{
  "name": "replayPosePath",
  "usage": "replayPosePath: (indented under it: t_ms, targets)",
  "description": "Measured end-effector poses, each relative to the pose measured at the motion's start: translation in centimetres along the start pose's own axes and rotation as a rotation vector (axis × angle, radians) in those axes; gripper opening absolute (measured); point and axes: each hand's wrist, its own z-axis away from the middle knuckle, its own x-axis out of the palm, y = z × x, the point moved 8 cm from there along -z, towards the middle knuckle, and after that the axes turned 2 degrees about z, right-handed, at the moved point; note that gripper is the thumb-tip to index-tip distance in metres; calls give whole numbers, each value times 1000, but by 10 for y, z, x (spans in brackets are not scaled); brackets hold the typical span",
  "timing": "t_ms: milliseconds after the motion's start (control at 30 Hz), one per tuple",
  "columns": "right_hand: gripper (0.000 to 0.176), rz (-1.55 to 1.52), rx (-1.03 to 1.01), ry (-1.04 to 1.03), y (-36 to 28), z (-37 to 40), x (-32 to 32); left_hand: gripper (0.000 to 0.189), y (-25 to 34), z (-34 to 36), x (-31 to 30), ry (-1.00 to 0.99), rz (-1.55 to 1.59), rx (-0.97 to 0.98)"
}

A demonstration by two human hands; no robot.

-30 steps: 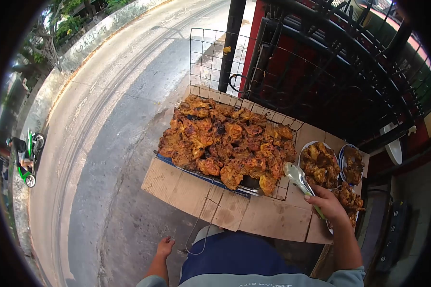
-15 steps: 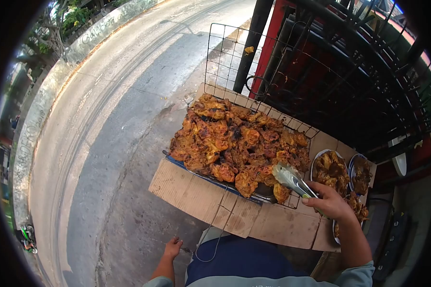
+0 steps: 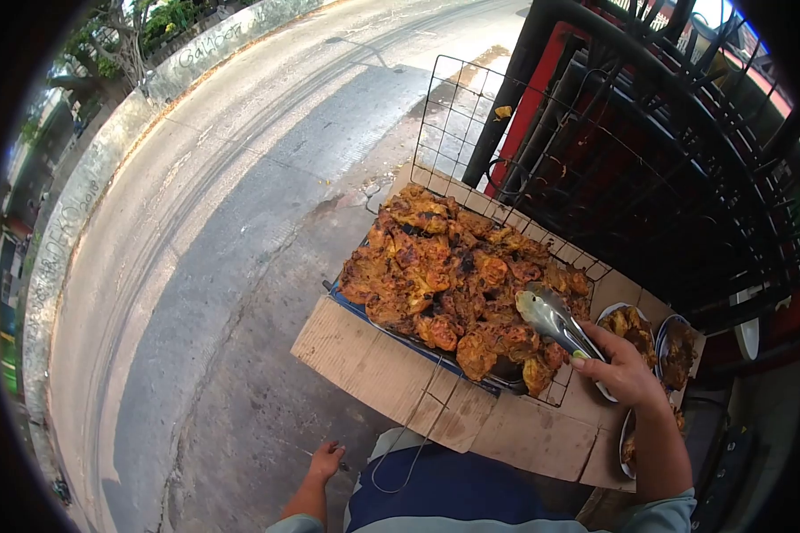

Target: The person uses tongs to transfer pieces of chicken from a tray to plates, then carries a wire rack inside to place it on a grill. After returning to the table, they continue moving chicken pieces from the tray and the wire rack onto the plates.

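My right hand (image 3: 627, 369) is closed around a pair of metal tongs (image 3: 556, 322). Their broad tips lie over the right part of a heap of grilled chicken pieces (image 3: 427, 275), orange-brown with charred spots. The heap rests on a wire grill rack (image 3: 560, 391) over a blue-edged tray (image 3: 364, 313); what the tips touch is hidden under them. Low in the view, my left hand (image 3: 326, 462) hangs beside my body with its fingers loosely apart and nothing in it.
Cardboard (image 3: 507, 431) covers the table around the rack. Plates with more chicken, including one plate (image 3: 636, 329) near my right wrist, stand at the right. Behind rises a black metal fence (image 3: 667, 160). A road (image 3: 231, 178) runs along the left.
The tongs have moved up and left over the chicken heap. The whole view has shifted a little, so the rack appears farther right. My left hand still hangs low.
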Motion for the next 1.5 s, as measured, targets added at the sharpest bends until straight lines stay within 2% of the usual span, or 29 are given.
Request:
replayPosePath:
  t_ms: [233,400,533,633,733,800,867,900,1033,1100,1233,1500]
  targets:
    - [69,-65,46,32,-1,4,-13,55,-20,10,2,-8,1,-47]
    - [69,88,16,97,1,11,-18,55,-31,1,-7,9,-40,-72]
    - [68,35,30,220,27,16,-32,55,-6,7,-9,-7,14,-58]
    - [67,193,31,267,23,27,-39,55,12,9,-8,-11,-19,-40]
    - [67,-147,92,-40,26,41,-4,56,22,9,-6,-23,-31,-25]
    - [66,-176,114,-59,39,48,3,56,23,7,-4,-40,-36,-19]
    - [67,-245,231,-133,56,56,15,56,22,4,-3,-51,-32,-15]
    - [68,-387,244,-193,51,60,30,56,21,3,-4,-51,-53,-13]
    - [70,-419,275,-339,57,65,84,56,27,6,-7,-43,-98,-22]
    - [72,421,-197,-61,5,55,75,56,35,8,-7,-48,-97,-27]
    - [73,649,-207,-27,-45,32,74,56,33,3,-6,-51,-93,-7]
    - [60,955,-286,-97,-85,-9,96,56,19,4,0,-37,3,-1]
